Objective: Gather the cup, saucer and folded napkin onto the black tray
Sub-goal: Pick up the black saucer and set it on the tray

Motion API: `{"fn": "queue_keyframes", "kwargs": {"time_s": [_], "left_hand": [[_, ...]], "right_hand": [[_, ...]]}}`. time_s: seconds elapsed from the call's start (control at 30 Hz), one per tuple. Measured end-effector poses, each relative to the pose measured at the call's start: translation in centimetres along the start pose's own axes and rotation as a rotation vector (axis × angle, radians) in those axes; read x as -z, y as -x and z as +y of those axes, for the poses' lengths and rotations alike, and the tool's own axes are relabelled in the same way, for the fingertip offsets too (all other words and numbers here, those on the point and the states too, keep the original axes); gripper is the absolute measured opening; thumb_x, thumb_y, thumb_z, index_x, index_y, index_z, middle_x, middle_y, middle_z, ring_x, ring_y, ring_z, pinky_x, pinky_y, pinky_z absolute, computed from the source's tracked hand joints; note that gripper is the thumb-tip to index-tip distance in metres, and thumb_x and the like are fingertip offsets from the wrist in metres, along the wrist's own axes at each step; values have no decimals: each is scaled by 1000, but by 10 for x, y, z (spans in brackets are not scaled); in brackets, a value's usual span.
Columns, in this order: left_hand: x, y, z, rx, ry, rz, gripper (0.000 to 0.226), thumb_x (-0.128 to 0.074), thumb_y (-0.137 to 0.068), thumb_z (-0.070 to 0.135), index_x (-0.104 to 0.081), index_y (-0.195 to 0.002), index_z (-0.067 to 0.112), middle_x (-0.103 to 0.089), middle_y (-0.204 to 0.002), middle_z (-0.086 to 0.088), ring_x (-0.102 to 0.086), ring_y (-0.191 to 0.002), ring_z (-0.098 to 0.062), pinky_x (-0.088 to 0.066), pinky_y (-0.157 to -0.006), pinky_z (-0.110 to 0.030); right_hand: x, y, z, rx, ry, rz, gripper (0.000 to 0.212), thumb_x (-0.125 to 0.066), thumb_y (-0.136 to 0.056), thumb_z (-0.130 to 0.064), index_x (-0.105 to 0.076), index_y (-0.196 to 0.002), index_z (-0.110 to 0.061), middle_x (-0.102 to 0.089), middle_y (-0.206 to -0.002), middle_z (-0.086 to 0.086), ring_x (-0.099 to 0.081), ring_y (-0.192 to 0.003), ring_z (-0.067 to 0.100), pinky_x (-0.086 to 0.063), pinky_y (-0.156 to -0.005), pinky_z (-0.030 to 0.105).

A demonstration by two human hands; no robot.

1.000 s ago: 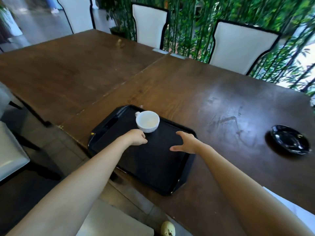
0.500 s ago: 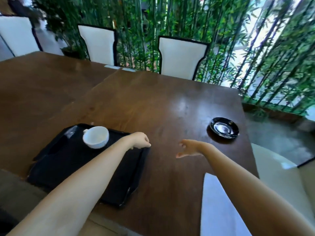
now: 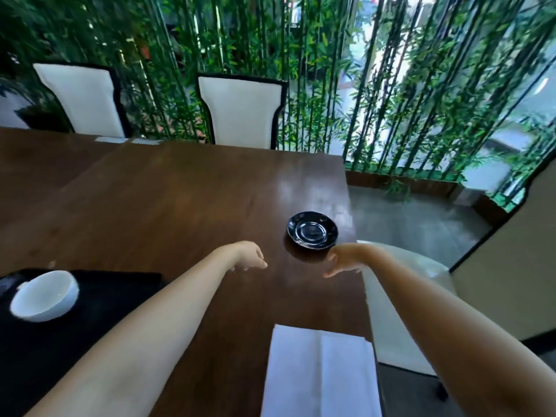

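Observation:
The white cup (image 3: 43,294) stands on the black tray (image 3: 99,299) at the lower left. A glossy black saucer (image 3: 312,233) rests on the brown table near its right edge. A folded white napkin (image 3: 320,371) lies at the near edge, between my arms. My right hand (image 3: 341,263) hovers just in front of the saucer, fingers spread, holding nothing. My left hand (image 3: 248,255) floats over the table to the saucer's left, fingers loosely curled and empty.
The dark wooden table (image 3: 180,206) ends just right of the saucer. Two white high-backed chairs (image 3: 243,111) stand at the far side before a bamboo screen. A pale seat (image 3: 403,296) sits below the table's right edge.
The view has swung right, away from the tray. Both hands left the tray area and moved right toward the saucer; the cup stays on the tray. The napkin has come into view.

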State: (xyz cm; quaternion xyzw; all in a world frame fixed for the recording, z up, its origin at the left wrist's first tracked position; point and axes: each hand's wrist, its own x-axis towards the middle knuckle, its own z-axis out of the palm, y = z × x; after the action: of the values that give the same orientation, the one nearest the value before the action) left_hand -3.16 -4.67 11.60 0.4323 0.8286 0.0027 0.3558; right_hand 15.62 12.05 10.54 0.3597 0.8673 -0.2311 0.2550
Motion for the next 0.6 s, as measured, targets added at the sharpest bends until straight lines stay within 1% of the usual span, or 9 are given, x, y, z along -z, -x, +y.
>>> {"fn": "queue_keyframes", "kwargs": {"time_s": [0.1, 0.2, 0.3, 0.37, 0.5, 0.6], "left_hand": [[10, -15, 15, -2, -19, 8, 39, -49, -91, 36, -56, -124, 17, -61, -121, -9, -60, -108, -24, -52, -89, -39], [19, -32, 26, -19, -33, 9, 39, -49, -91, 35, -55, -125, 17, -61, -120, -8, -60, -108, -24, -50, -89, -39], [25, -56, 35, -46, -65, -6, 40, -49, -91, 33, -56, -125, 15, -60, -123, -10, -59, -109, -26, -51, -90, -40], [27, -73, 40, -64, -83, -2, 41, -50, -91, 32, -55, -127, 15, -57, -128, -9, -57, -111, -27, -51, -89, -39], [28, -111, 42, -96, -97, 20, 48, -50, -91, 31, -44, -136, 14, -46, -141, -7, -49, -122, -25, -44, -92, -33], [27, -136, 39, -122, -116, 41, 48, -50, -91, 31, -45, -134, 10, -48, -139, -10, -47, -124, -27, -41, -95, -32]], "right_hand": [[14, -3, 14, -10, -34, 10, 68, -66, -77, -48, -45, -135, -19, -45, -140, 1, -53, -117, 22, -55, -87, 34], [23, -11, 20, -13, -83, 29, 66, -67, -78, -45, -46, -135, -19, -46, -137, 2, -54, -115, 22, -55, -81, 28], [29, -26, 22, -23, -98, 30, 65, -66, -79, -44, -45, -135, -17, -46, -139, 3, -53, -117, 23, -54, -85, 31], [31, -38, 23, -33, -112, 32, 66, -65, -80, -43, -43, -137, -16, -44, -140, 5, -53, -117, 25, -55, -87, 33], [30, -64, 25, -71, -140, 32, 71, -65, -80, -43, -37, -140, -16, -42, -142, 5, -54, -116, 26, -55, -82, 30], [26, -84, 27, -112, -140, 47, 71, -65, -80, -42, -38, -139, -14, -43, -140, 7, -55, -113, 27, -56, -81, 33]]}}
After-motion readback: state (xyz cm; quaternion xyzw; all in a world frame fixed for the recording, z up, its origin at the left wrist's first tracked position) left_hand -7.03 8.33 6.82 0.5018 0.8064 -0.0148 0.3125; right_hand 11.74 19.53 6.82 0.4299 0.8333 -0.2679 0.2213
